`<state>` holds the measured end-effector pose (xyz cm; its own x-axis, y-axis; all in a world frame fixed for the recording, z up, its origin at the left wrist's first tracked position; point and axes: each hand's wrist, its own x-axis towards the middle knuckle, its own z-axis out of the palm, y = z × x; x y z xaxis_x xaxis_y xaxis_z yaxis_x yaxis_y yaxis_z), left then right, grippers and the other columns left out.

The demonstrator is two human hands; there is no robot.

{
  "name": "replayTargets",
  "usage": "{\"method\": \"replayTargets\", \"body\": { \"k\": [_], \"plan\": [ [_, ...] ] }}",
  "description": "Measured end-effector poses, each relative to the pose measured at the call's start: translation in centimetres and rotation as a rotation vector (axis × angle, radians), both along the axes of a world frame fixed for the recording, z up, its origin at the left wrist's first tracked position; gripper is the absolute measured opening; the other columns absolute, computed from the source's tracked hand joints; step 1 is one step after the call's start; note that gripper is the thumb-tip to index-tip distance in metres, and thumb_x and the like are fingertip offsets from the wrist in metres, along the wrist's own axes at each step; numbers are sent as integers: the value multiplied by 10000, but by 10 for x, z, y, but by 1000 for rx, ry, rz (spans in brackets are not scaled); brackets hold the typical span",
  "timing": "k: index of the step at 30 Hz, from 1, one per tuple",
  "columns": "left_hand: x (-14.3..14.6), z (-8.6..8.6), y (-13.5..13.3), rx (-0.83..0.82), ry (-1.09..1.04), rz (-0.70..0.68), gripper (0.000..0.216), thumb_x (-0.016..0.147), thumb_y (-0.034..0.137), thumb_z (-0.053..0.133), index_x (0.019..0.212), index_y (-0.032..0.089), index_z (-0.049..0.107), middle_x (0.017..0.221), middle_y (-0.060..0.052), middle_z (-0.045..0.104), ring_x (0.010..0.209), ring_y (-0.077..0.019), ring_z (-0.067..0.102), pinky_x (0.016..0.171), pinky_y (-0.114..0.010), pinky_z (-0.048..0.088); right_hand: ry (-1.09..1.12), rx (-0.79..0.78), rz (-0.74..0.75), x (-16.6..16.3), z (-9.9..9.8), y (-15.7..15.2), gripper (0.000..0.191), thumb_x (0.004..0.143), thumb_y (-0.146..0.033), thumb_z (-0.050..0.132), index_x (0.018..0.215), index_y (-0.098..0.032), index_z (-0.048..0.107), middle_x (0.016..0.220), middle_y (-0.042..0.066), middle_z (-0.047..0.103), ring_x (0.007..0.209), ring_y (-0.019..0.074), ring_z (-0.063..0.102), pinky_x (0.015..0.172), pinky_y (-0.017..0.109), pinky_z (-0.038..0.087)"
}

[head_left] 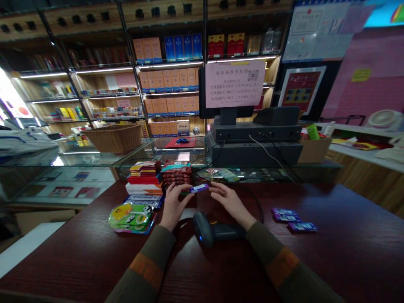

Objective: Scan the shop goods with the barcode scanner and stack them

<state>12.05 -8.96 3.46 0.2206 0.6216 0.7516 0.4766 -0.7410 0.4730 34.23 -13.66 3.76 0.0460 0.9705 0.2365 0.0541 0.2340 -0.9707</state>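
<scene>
My left hand (176, 204) pinches the left end of a small purple-and-white candy pack (199, 188), held level above the dark red-brown table. At the pack's right end is my right hand (229, 203), thumb and fingers apart; whether a fingertip touches the pack I cannot tell. Below and between my wrists lies a black barcode scanner (205, 229) with a small blue light, its handle partly under my right forearm. Two more purple packs, one (286, 215) beside another (303, 227), rest on the table to the right.
Left of my hands are a green toy blister pack (131, 218), blue-and-white packets (143, 200), stacked red and white boxes (144, 179) and brown packets (176, 176). Behind stand a glass counter, a wicker basket (115, 139) and a cash-register base (255, 145) with trailing cables.
</scene>
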Motion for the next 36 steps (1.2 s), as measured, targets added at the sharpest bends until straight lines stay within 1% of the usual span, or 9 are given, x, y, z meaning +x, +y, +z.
{"method": "replayTargets", "body": {
  "k": [4,8,10,12,15,20,27,31,36],
  "plan": [
    [-13,0,5,5,-75,50,227,835,334,720,1037,262,645,1011,-11,755,1021,-219,680,1098,-482,382,-378,61,152,8,9,-27,561,820,-435,689,1333,-236,578,1236,90,685,1157,251,621,1042,425,420],
    [-27,-1,9,-4,-117,95,235,824,349,731,1016,254,636,972,-8,751,985,-217,685,1072,-476,401,-819,42,313,16,11,-56,844,635,-476,859,1388,-284,529,1277,72,649,1161,293,582,1013,432,403],
    [-33,-3,10,-22,-136,108,222,819,350,731,997,252,640,968,-10,744,976,-212,682,1046,-462,428,-957,80,306,17,8,-63,819,616,-437,870,1354,-280,552,1277,74,641,1155,300,572,991,423,400],
    [-37,-6,12,-43,-158,119,218,809,351,737,978,250,644,957,-12,737,978,-213,678,1015,-449,457,-1031,124,298,17,4,-65,677,661,-389,836,1283,-274,595,1224,66,661,1121,285,584,977,409,395],
    [-42,-10,14,-81,-208,113,246,793,354,748,978,240,634,957,-20,725,988,-214,678,981,-434,490,-1067,179,290,16,-1,-65,478,718,-320,770,1174,-263,639,1129,47,691,1059,255,610,974,392,387],
    [-44,-14,15,-162,-314,58,326,768,372,761,995,210,593,991,-47,719,978,-202,698,951,-407,527,-1032,212,197,15,1,-64,545,714,-275,735,1240,-239,592,1132,61,687,1045,254,614,957,383,402],
    [-37,-9,8,-237,-387,-30,371,734,339,781,991,215,544,968,-38,734,991,-207,710,966,-420,530,-988,357,131,3,21,-66,422,778,-280,741,1178,-234,617,1123,70,698,1074,259,600,980,407,385],
    [-33,-7,5,-281,-403,-97,383,726,330,786,986,214,530,993,-48,732,994,-210,711,966,-423,531,-1009,450,142,-2,24,-65,423,794,-266,735,1198,-226,617,1095,69,706,1044,247,612,1024,431,347],
    [-33,-6,4,-316,-390,-105,389,725,333,782,988,221,519,999,-53,733,1013,-224,710,960,-437,537,-1023,457,163,-1,22,-65,401,797,-271,716,1187,-238,632,1085,66,713,1023,245,625,1033,450,338]
  ]
}}
